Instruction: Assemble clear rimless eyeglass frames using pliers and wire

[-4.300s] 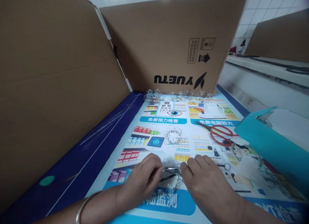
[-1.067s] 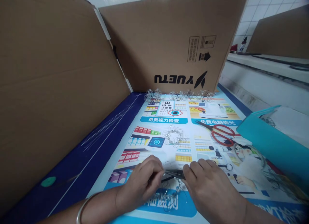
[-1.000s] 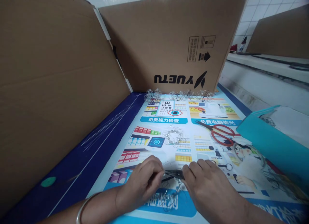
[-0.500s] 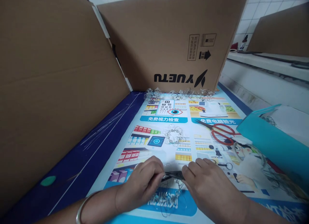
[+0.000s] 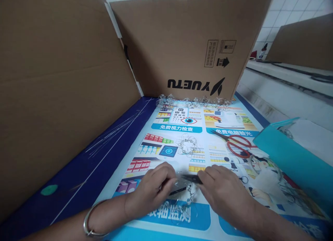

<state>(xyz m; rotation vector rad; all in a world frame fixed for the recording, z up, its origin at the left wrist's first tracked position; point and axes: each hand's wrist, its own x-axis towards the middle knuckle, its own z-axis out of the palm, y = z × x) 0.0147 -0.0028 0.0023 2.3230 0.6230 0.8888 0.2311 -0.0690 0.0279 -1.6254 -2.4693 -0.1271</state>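
My left hand [image 5: 156, 185] is closed, with thumb and forefinger pinched on thin wire near the pliers' tip. Dark-jawed pliers [image 5: 191, 178] point left out of my right hand [image 5: 226, 190], whose fingers wrap round the hidden handles. Below the jaws, between both hands, hangs a tangle of clear beads on wire [image 5: 189, 196]; its fine strands are hard to trace. Farther back on the printed sheet lies a beaded wire ring [image 5: 187, 145] with loose loops around it.
Red-handled scissors [image 5: 238, 145] lie at the right, beside a turquoise box [image 5: 291, 154]. Several beaded wire pieces [image 5: 192, 102] line the foot of the cardboard wall [image 5: 187, 43]. Loose straight wires [image 5: 114, 133] lie at the left, with a coil of wire [image 5: 267, 168] right.
Both hands have risen slightly, and the pliers have moved up a little between them. More of the beaded wire shows below the jaws. The view has shifted slightly.
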